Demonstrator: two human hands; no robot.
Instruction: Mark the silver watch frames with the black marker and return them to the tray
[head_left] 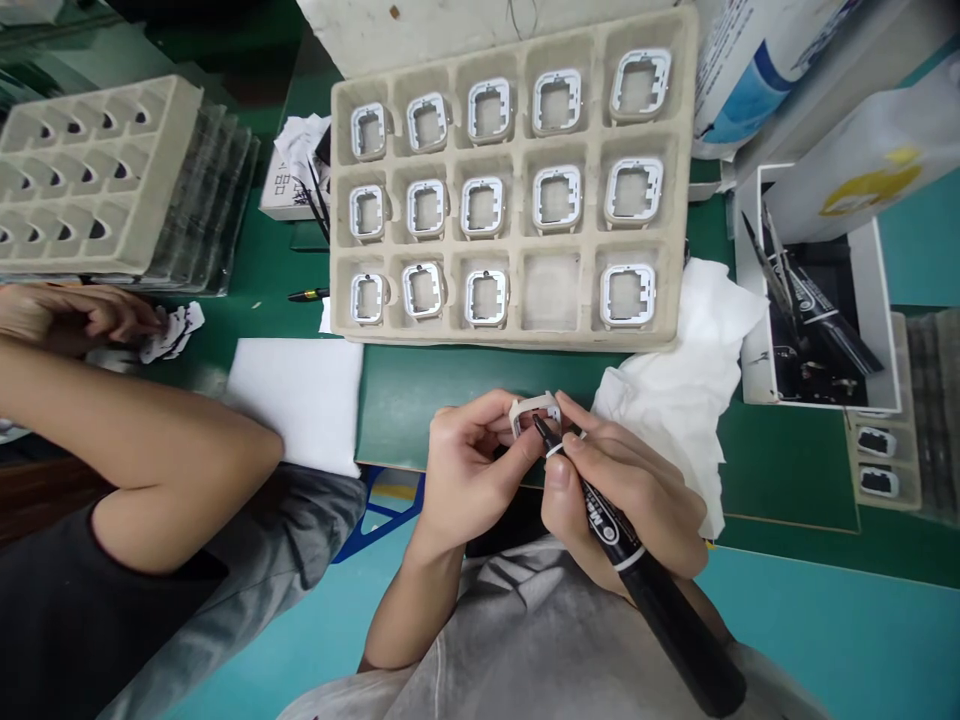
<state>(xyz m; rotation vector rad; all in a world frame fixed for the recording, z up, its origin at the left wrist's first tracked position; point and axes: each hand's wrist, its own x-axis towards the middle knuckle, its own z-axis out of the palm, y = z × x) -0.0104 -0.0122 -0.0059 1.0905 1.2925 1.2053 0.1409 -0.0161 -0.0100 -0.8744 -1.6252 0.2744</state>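
Note:
Between the thumb and fingers of my left hand (474,475) is a small pale square frame (534,404), tilted on edge. My right hand (637,490) grips a black marker pen (619,540) like a pencil, its tip at the inside of the frame. Whether the tip touches the frame I cannot tell. Just beyond my hands lies a beige moulded tray (551,290) with several similar white frames, one in almost every compartment; one compartment in the near row holds no frame.
Crumpled white tissue (667,385) lies right of my hands. A white box (885,330) holds tweezers and another marker. A folded white cloth (296,400) lies to the left, beside a co-worker's arm (150,440). Stacked trays (97,180) stand at the far left.

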